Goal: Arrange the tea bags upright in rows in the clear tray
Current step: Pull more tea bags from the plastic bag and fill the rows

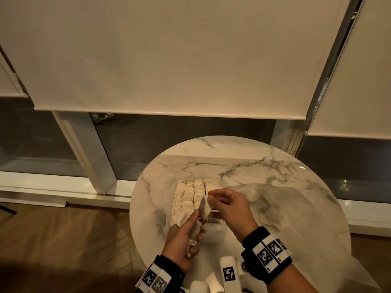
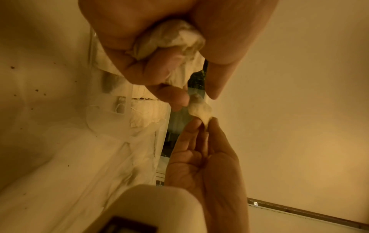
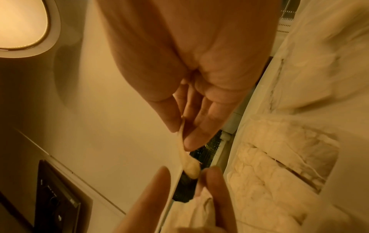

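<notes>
Pinching one tea bag [image 1: 204, 208] between both hands, right hand [image 1: 229, 209] thumb-and-fingers [image 3: 196, 138], left hand [image 1: 183, 240] clutching spares.

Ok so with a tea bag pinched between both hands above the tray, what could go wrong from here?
1. The right hand pinches only a thin edge of the tea bag; it might tear or slip out.
2. The left hand also grips a bunch of spare bags; loosening that grip could drop them.
3. The rows in the clear tray look tightly packed, so pushing another in may tip its neighbours.
</notes>
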The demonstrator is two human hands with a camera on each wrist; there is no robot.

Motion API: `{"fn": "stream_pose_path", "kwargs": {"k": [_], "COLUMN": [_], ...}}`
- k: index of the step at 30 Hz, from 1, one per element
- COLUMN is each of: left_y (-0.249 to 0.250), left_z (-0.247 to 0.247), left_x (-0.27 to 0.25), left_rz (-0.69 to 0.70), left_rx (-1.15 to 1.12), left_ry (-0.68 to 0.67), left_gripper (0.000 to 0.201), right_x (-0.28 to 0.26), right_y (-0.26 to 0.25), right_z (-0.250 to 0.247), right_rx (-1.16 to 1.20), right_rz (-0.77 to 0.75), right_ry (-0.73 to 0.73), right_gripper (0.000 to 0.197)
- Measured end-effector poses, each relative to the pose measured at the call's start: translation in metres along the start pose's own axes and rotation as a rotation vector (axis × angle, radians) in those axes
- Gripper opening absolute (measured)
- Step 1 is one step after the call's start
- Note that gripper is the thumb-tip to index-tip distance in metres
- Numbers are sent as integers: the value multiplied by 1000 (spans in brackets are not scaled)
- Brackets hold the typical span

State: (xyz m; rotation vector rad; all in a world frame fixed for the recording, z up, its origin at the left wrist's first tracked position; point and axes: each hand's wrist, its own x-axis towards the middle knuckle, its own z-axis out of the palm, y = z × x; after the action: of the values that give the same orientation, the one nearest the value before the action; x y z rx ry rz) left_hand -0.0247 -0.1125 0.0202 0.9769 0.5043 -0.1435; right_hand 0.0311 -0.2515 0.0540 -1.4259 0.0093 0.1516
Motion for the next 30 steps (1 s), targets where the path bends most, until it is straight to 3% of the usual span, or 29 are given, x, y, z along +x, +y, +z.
{"fn": "stream_pose_path", "kwargs": {"k": [6, 10, 13, 15, 18, 30], "left_y": [-4, 0, 6, 10, 14, 12], "left_z": [-4, -7, -16, -23, -32, -40], "left_x": [5, 6, 10, 13, 17, 23], "left_rz": [61, 43, 19, 13, 21, 15], "left_rx": [37, 12, -51, -97, -106, -118], "left_ry": [52, 60, 105, 131, 146, 159], "left_gripper": [29, 23, 21, 19, 16, 14], "right_x": [3, 10, 20, 24, 29, 49], "right_y": [3, 6, 11, 13, 15, 35], "right_z": [-3, -7, -13, -15, -15, 4], "right_rx": [-97, -204, -493, -747, -855, -1044], "right_rz": [38, -26, -183, -226, -125, 70], "right_ry": [-86, -77, 20, -8, -136, -220], "right_gripper": [7, 6, 8, 13, 13, 17]}}
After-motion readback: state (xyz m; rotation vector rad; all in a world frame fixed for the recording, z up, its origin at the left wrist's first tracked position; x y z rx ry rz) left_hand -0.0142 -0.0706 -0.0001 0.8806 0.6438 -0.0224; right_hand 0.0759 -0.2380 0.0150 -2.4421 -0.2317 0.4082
